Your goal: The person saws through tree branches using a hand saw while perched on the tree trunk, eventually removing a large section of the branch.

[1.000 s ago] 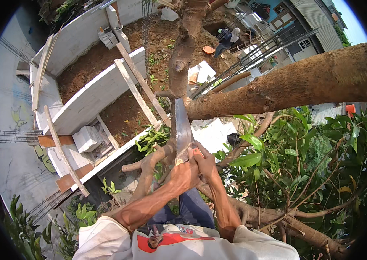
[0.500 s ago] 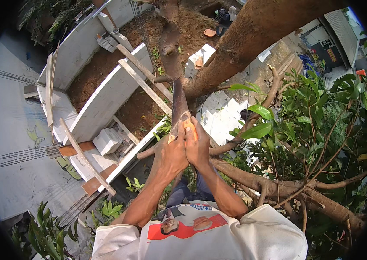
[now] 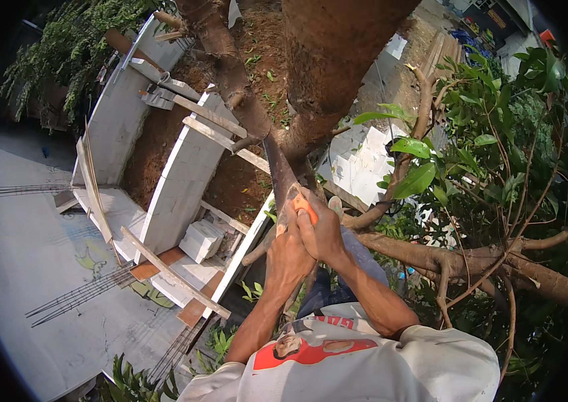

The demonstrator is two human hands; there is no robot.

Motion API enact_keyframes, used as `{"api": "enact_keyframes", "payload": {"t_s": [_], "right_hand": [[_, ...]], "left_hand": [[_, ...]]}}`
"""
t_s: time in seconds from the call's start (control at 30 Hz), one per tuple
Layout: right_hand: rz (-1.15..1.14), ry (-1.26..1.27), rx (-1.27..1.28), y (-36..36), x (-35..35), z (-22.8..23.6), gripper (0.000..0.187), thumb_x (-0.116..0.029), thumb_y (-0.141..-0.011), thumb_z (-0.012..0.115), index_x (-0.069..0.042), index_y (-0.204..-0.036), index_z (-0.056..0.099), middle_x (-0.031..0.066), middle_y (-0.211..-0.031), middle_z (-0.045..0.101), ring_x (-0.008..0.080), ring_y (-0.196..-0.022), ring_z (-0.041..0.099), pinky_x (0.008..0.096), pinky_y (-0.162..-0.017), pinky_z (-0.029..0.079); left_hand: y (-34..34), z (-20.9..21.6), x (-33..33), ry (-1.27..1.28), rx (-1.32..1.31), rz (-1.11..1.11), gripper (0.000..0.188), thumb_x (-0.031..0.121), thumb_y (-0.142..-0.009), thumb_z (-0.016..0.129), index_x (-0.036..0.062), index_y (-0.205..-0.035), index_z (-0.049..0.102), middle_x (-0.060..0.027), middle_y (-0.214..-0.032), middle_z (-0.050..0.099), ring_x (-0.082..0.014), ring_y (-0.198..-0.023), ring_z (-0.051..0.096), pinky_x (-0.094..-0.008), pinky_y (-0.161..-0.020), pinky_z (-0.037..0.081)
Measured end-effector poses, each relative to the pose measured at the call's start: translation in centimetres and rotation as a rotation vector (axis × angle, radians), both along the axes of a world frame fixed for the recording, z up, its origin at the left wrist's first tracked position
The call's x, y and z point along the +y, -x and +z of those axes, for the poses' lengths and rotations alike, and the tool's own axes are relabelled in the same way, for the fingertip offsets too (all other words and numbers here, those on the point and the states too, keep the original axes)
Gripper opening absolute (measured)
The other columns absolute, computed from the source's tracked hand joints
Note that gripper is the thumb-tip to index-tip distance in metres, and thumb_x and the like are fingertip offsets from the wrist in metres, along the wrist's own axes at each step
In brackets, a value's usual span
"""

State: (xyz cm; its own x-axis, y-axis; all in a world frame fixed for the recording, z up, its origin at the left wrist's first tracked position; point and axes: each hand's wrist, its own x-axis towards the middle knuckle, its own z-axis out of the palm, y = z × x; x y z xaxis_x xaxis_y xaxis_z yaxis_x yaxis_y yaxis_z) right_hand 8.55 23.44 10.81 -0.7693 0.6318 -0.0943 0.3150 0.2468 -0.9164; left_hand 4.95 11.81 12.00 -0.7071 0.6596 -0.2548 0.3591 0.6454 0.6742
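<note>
Both my hands are closed together around the orange handle of a handsaw (image 3: 280,163). My right hand (image 3: 324,231) wraps the upper part of the handle, and some orange shows between its fingers. Pressed against it from the left and slightly lower is my left hand (image 3: 288,260). The saw's dark blade points away from me, narrowing toward the fork where a thinner branch (image 3: 227,63) meets the thick trunk (image 3: 327,67). From this angle I cannot tell whether its teeth sit in the wood.
A thick limb (image 3: 424,258) runs off to the right beside leafy twigs (image 3: 418,164). Far below on the left are unfinished white block walls (image 3: 180,181), loose planks (image 3: 177,271) and protruding rebar (image 3: 83,291). A short branch stub (image 3: 247,143) sticks out near the blade.
My view has shifted and turned, so the trunk stands more upright and the walls sit lower. My hands, still on the saw, appear slightly farther right and lower.
</note>
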Motion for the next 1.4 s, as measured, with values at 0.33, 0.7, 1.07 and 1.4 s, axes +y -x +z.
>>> {"api": "enact_keyframes", "payload": {"t_s": [0.33, 0.7, 1.07, 1.4], "right_hand": [[0.015, -0.017, -0.014, 3.9, 1.5, -4.9, 0.047, -0.016, -0.097, 0.057, -0.002, -0.142, 0.058, 0.0268, -0.124, 0.071, 0.0425, -0.119, 0.07, 0.0468, -0.098, 0.055], [-0.036, 0.042, -0.03, 15.0, 3.6, -7.3, 0.049, -0.013, -0.098, 0.057, 0.002, -0.144, 0.057, 0.0297, -0.121, 0.071, 0.0388, -0.115, 0.072, 0.044, -0.099, 0.055], [-0.179, -0.109, -0.031, 15.5, 5.3, -7.8, 0.046, -0.023, -0.096, 0.06, 0.0, -0.136, 0.064, 0.0332, -0.103, 0.073, 0.0461, -0.102, 0.074, 0.0465, -0.087, 0.058], [0.031, -0.06, -0.014, 4.7, -2.4, -1.2, 0.055, -0.013, -0.097, 0.056, -0.001, -0.151, 0.053, 0.0297, -0.123, 0.071, 0.0414, -0.116, 0.072, 0.0442, -0.099, 0.056]], "left_hand": [[4.9, -0.8, 2.6, 0.179, -0.177, 0.036, 0.087, 0.03, -0.091, 0.07, 0.0002, -0.162, 0.03, -0.0357, -0.11, 0.072, -0.054, -0.099, 0.071, -0.0605, -0.089, 0.055], [16.6, -6.8, 5.0, 0.154, -0.013, -0.043, 0.066, 0.035, -0.092, 0.069, -0.0012, -0.144, 0.05, -0.0337, -0.1, 0.073, -0.0532, -0.099, 0.071, -0.0613, -0.086, 0.056], [16.5, -4.5, 7.5, 0.078, -0.076, -0.069, 0.067, 0.027, -0.089, 0.071, -0.0057, -0.143, 0.047, -0.0371, -0.11, 0.07, -0.053, -0.105, 0.07, -0.0609, -0.089, 0.055], [4.8, -4.3, -2.0, -0.036, -0.046, -0.055, 0.088, 0.022, -0.091, 0.069, -0.0057, -0.162, 0.024, -0.0353, -0.121, 0.069, -0.0512, -0.114, 0.066, -0.0554, -0.096, 0.054]]}}
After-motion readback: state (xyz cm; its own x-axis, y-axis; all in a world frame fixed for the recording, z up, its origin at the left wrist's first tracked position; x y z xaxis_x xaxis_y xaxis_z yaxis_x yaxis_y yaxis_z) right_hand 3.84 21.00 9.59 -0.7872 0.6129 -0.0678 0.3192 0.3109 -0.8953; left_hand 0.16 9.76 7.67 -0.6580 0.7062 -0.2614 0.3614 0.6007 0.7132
